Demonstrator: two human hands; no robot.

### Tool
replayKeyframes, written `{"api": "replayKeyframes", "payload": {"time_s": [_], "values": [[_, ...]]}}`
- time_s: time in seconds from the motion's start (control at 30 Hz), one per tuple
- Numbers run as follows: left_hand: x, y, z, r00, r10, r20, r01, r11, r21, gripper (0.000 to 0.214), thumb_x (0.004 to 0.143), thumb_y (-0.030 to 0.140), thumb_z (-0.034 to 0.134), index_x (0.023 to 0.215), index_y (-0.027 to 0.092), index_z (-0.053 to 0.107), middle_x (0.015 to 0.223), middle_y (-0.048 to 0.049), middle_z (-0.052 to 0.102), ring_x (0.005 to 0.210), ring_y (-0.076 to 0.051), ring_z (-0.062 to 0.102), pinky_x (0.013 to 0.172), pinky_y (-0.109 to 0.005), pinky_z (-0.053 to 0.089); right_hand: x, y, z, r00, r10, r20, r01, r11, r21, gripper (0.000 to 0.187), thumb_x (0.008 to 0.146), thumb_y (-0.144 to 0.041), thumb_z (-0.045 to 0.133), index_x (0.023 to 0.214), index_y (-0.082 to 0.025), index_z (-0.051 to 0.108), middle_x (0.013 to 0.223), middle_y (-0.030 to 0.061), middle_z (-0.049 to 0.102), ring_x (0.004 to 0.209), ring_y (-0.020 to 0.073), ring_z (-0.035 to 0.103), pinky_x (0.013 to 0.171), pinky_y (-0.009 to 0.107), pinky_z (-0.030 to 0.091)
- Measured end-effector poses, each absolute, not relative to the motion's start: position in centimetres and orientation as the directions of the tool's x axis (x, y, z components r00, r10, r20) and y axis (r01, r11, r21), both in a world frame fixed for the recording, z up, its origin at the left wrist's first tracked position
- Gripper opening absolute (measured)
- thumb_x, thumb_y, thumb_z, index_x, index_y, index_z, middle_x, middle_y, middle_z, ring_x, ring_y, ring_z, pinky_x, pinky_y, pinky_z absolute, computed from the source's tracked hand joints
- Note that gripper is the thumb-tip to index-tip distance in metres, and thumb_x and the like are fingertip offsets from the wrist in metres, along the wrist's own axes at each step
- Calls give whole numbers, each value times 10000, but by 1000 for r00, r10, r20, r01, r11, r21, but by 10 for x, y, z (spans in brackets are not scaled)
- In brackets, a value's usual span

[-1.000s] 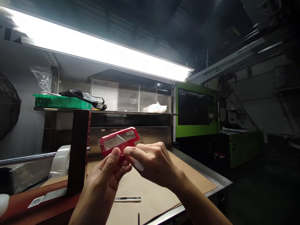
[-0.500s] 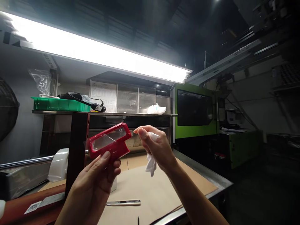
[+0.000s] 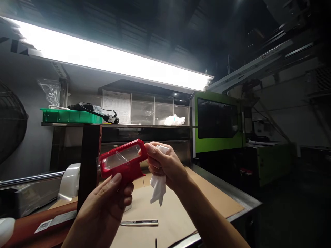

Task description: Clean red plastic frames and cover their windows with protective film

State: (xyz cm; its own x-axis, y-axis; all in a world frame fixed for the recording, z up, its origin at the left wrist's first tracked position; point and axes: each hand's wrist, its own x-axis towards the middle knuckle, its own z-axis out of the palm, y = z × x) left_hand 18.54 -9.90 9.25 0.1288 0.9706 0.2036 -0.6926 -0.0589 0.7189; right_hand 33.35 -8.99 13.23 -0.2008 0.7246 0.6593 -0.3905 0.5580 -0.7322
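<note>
A red plastic frame [image 3: 129,167] with a clear, creased film across its window is held up in front of me. My left hand [image 3: 108,193] grips its lower edge, thumb on the near face. At the frame's right end, the thumb and forefinger of my right hand [image 3: 165,162] pinch the edge, with a fingertip showing through the window. A crumpled white tissue [image 3: 158,189] is tucked in that same hand and hangs below the palm. Beneath, a utility knife [image 3: 141,223] lies on the cardboard-covered table [image 3: 178,213].
A shelf [image 3: 155,125] at the back carries a green tray [image 3: 69,116], a black strapped device [image 3: 95,112] and white crumpled material [image 3: 174,120]. A dark post [image 3: 89,165] and a roll of clear film [image 3: 69,181] stand left. A green machine [image 3: 219,144] is at right.
My right hand has moved left and down onto the right end of the red frame and now pinches it. The tissue hangs lower. My left hand still holds the frame.
</note>
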Motion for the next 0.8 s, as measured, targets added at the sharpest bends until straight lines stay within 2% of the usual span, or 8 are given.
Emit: {"api": "replayKeyframes", "payload": {"time_s": [0.03, 0.13, 0.37, 0.5, 0.6, 0.7, 0.8], "values": [[185, -98, 92, 172, 952, 252, -694, -64, 717, 72, 667, 63, 703, 701, 123, 723, 604, -51, 633, 503, -107, 559, 411, -167, 508, 333, -89, 131, -200, 722, 663, -411, 552, -725, 253, 741, -374, 683, 706, -142, 592, 426, -109, 348, 356, 3, 210, 342, 178, 118], [183, -97, 91, 256, 911, 322, -686, -63, 725, 244, 519, 158, 854, 731, 154, 734, 623, -27, 645, 540, -100, 551, 442, -162, 510, 331, -86, 129, -205, 707, 677, -461, 540, -704, 275, 719, -394, 702, 699, -153, 572, 430, -110, 356, 353, 1, 211, 339, 174, 112], [187, -104, 96, 215, 920, 328, -655, -113, 747, 353, 430, 270, 899, 725, 166, 736, 589, -5, 627, 569, -97, 523, 469, -149, 489, 327, -85, 127, -198, 686, 700, -466, 562, -683, 293, 741, -404, 672, 674, -159, 526, 435, -109, 351, 350, 1, 209, 341, 178, 110], [190, -102, 104, 234, 887, 398, -590, -195, 783, 310, 575, 339, 827, 821, 180, 724, 591, 4, 627, 557, -93, 532, 486, -133, 487, 326, -79, 128, -269, 723, 636, -462, 483, -744, 302, 684, -389, 701, 664, -162, 503, 440, -110, 354, 342, -2, 211, 340, 177, 99], [189, -99, 115, 267, 826, 496, -546, -294, 784, 277, 665, 345, 764, 890, 192, 708, 644, -13, 653, 573, -104, 559, 508, -148, 500, 323, -75, 134, -279, 701, 656, -489, 484, -725, 333, 628, -416, 722, 673, -164, 508, 419, -115, 351, 329, 1, 228, 339, 174, 111], [187, -99, 130, 259, 780, 570, -510, -390, 767, 245, 694, 331, 744, 892, 193, 704, 650, -15, 650, 604, -112, 583, 531, -146, 508, 321, -75, 145, -284, 669, 687, -501, 507, -701, 290, 642, -380, 706, 653, -164, 512, 387, -119, 347, 315, 1, 232, 339, 169, 135], [186, -102, 144, 275, 712, 646, -463, -490, 738, 213, 725, 311, 714, 909, 206, 699, 693, -13, 664, 631, -120, 593, 558, -167, 533, 318, -78, 159, -255, 655, 711, -496, 543, -678, 284, 651, -317, 685, 553, -170, 462, 361, -115, 344, 306, 0, 231, 332, 168, 145]]}}
